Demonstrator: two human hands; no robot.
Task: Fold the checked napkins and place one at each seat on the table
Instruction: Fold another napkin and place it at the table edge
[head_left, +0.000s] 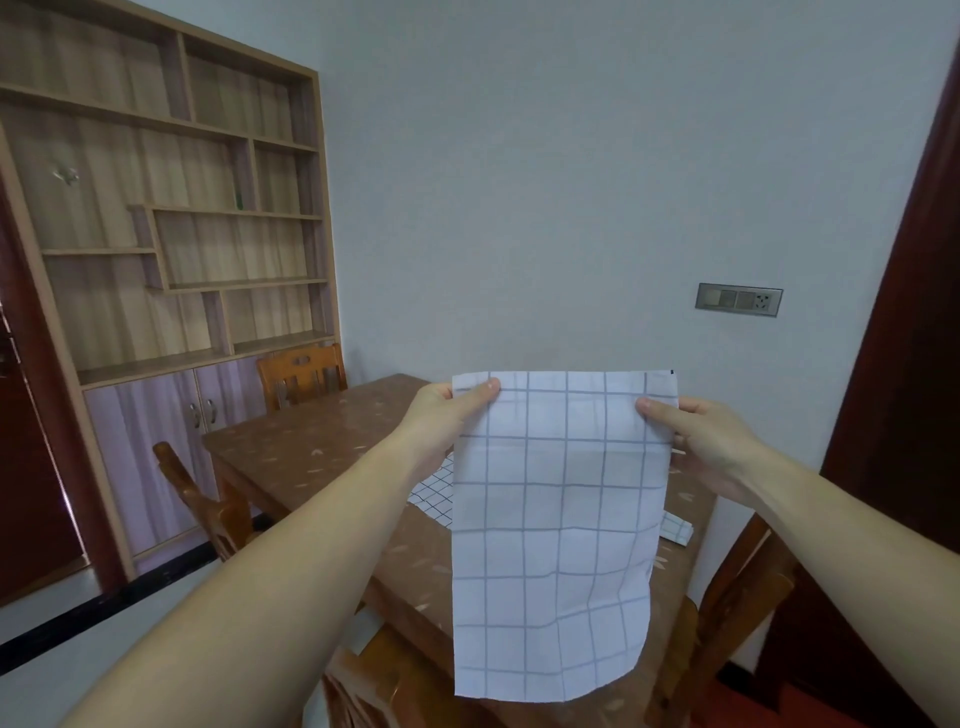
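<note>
I see the checked napkin (556, 519) held up in the air over the near half of the table (311, 447), hanging vertical. White cloth w/ thin blue-grey grid, taller than wide. Top edge straight & level, light creases, bottom R corner curling. A 2nd layer peeks out at the top R corner.

Both bare arms stretch fwd. Left hand (441, 410) pinches the top L corner: thumb on the side facing me, fingers behind the cloth. Right hand (696, 441) pinches the R edge just under the top corner, same way.

Behind it, a fine-grid napkin (434, 493) lies flat mid-table, mostly hidden. A folded napkin (675, 530) sits at the table's R edge.

Shelf unit (171, 208) stands on the L wall; small pale item in an upper L compartment, too blurred to ID.
</note>
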